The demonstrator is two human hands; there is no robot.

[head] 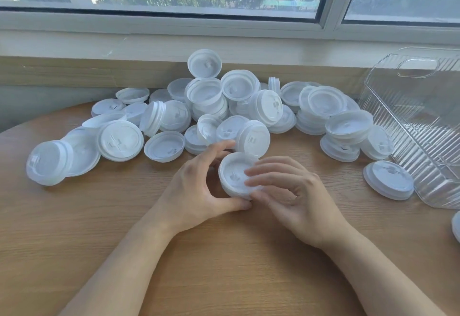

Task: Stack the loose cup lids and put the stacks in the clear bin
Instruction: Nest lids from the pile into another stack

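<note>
A small stack of translucent white cup lids [232, 175] sits between both hands near the table's middle. My left hand [199, 188] grips its left and front edge with thumb and fingers. My right hand [288, 191] holds its right side, fingers resting on the top lid. Behind them a big heap of loose lids [211, 106] spreads across the table. The clear bin [410, 121], ribbed and with a cut-out handle, stands at the right with nothing visible inside.
A short lid stack [388, 180] lies just in front of the bin. Another lid [456, 228] peeks in at the right edge. The round wooden table [224, 266] meets a window sill [149, 49] behind the heap.
</note>
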